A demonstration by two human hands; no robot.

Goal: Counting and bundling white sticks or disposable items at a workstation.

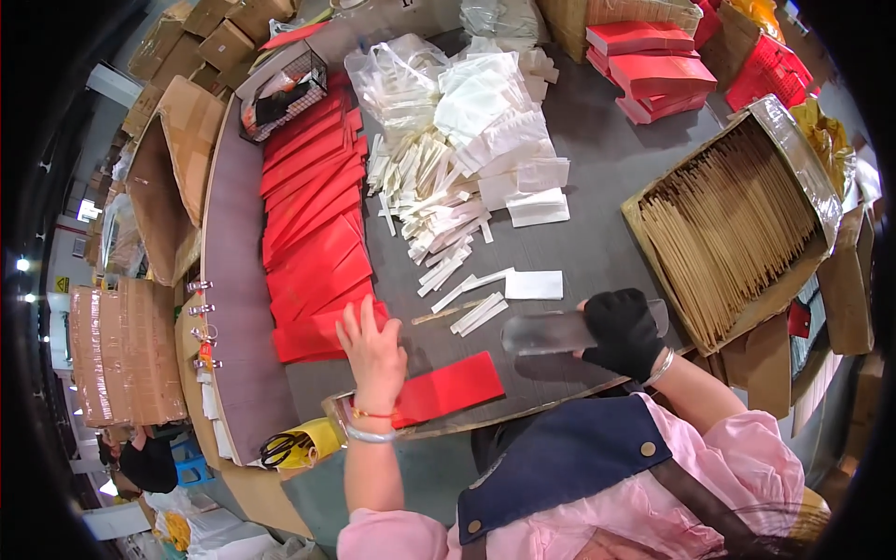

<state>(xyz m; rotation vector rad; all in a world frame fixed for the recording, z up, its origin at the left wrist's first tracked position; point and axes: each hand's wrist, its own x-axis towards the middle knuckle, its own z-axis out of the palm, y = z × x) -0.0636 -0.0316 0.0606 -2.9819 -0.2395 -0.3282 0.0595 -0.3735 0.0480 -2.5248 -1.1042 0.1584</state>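
My bare left hand [373,357] has its fingers spread over the near end of a long overlapping row of red paper envelopes [322,252]. Its fingertips touch the nearest ones. Beneath that wrist a single red envelope [453,387] lies flat along the table's front edge. In a black fingerless glove, my right hand [623,334] is closed around a long, clear, round-ended piece [537,333] that looks like plastic. A small white card [534,285] and several narrow paper strips [480,315] lie just beyond it.
White paper pieces and strips [504,121] are heaped mid-table beside a clear plastic bag [397,79]. An open carton [653,271] of upright brown sheets stands right. Red stacks [658,75] sit at the back. Black-handled scissors [280,450] rest in a yellow holder front left.
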